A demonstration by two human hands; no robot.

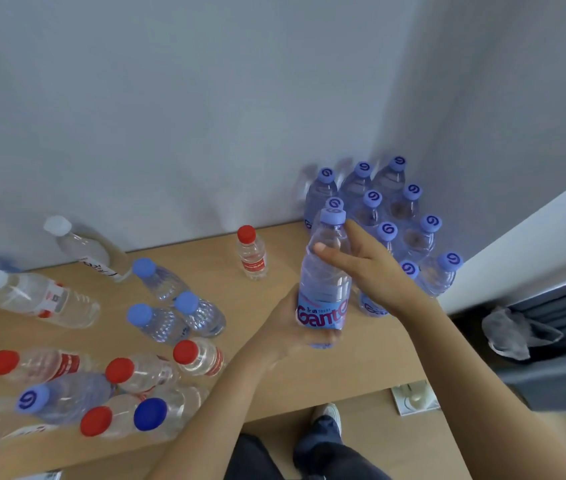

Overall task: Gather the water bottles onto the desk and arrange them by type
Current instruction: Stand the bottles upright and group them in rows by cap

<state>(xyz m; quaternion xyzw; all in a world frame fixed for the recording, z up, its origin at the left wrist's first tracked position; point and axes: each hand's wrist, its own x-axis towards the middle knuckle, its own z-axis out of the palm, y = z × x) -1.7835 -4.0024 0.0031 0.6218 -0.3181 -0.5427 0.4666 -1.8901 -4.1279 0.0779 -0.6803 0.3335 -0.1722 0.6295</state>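
Observation:
A lilac-capped bottle with a "Ganten" label (326, 282) is held upright above the wooden desk (371, 355). My left hand (285, 327) grips its lower part round the label. My right hand (371, 268) holds its upper part, thumb across the front and fingers behind. Just behind it, several matching lilac-capped bottles (409, 209) stand grouped in the desk's back right corner. One small red-capped bottle (252, 252) stands alone near the wall.
On the left of the desk lie mixed bottles: three pale-blue-capped ones (177, 306), several red-capped ones (143, 372), white-capped ones (39, 299), a dark-blue-capped one (157, 415) and another lilac-capped one (63, 398). Walls enclose the corner. A radiator (558, 306) is at right.

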